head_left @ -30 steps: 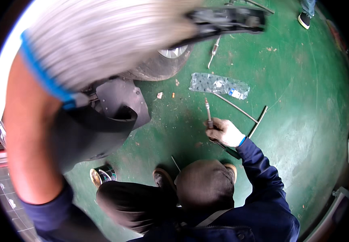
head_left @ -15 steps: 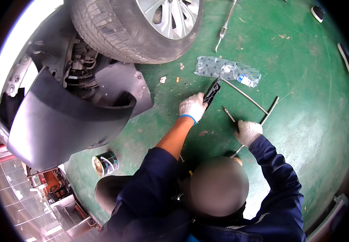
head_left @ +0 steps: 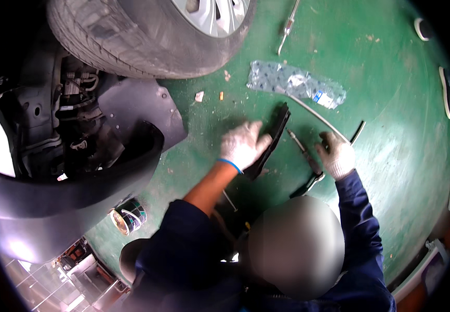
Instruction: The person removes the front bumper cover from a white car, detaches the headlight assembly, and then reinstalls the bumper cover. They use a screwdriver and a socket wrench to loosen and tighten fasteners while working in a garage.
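Note:
My left hand (head_left: 243, 144), in a white knit glove, is beside a narrow black plastic piece (head_left: 276, 136) on the green floor. Its thumb and fingers are apart, the thumb reaching to the piece's edge; motion blurs it slightly. To the right, my gloved right hand (head_left: 338, 155) has its fingers loosely apart and holds nothing visible. Near it lies a slim screwdriver-like tool (head_left: 306, 153) with a metal shaft and dark handle. A chrome-headed tool (head_left: 316, 179) touches or nearly touches its handle end. Beyond my right hand, a metal rod (head_left: 321, 118) meets a short crossbar (head_left: 358, 132).
A large car wheel (head_left: 147, 41) stands at the far left, with a grey bumper cover (head_left: 79, 195) nearer. A clear plastic bag (head_left: 292, 83) and a long metal tool (head_left: 287, 28) lie farther off. A can (head_left: 128, 217) stands left of me; a shoe (head_left: 446, 93) shows right.
My left hand has loosened from the black piece, which now lies nearer and at a slant. My right hand has moved off the screwdriver-like tool and opened. The view has shifted right.

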Motion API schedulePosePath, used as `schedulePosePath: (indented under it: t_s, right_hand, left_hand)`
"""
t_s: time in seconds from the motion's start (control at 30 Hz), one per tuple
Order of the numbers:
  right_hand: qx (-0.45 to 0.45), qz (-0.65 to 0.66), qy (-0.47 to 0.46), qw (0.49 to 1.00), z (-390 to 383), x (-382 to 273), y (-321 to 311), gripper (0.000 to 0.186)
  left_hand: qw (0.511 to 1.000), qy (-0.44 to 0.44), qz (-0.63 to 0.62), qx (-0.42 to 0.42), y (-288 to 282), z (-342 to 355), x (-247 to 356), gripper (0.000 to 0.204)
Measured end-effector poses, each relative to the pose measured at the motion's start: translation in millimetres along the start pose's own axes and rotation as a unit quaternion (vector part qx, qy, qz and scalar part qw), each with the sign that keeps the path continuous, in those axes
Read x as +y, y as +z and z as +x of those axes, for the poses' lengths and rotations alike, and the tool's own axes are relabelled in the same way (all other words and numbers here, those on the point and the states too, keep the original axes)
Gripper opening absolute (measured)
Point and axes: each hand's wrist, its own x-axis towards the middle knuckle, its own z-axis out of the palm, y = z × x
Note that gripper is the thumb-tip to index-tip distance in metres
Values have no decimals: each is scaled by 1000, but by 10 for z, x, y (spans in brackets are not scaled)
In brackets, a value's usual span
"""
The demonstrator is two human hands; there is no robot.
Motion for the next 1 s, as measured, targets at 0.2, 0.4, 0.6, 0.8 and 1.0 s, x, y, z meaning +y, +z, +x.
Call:
schedulePosePath:
  t_s: [0.2,0.4,0.6,0.8,1.0]
  right_hand:
    - [-251,111,-227,934,-455,-939,764,22]
    - [-441,-130,-189,868,-1581,-1892,1905,29]
    - [-431,-101,24,897,-1832,-1509,1906,23]
    - [-302,-14,61,951,-2210,-1844,411,16]
    - [-409,142,236,870,-2648,-2259,-565,26]
  left_hand:
    - [994,-84,18,-70,-285,-303,-980,51]
    - [964,-60,-5,-261,-617,-1890,-1401,47]
    - [919,-252,-135,-273,-1241,-4074,-1788,38]
    - [805,-432,-318,-252,-1621,-6329,-1609,35]
    - [567,-610,-532,-152,-1505,-8475,-366,25]
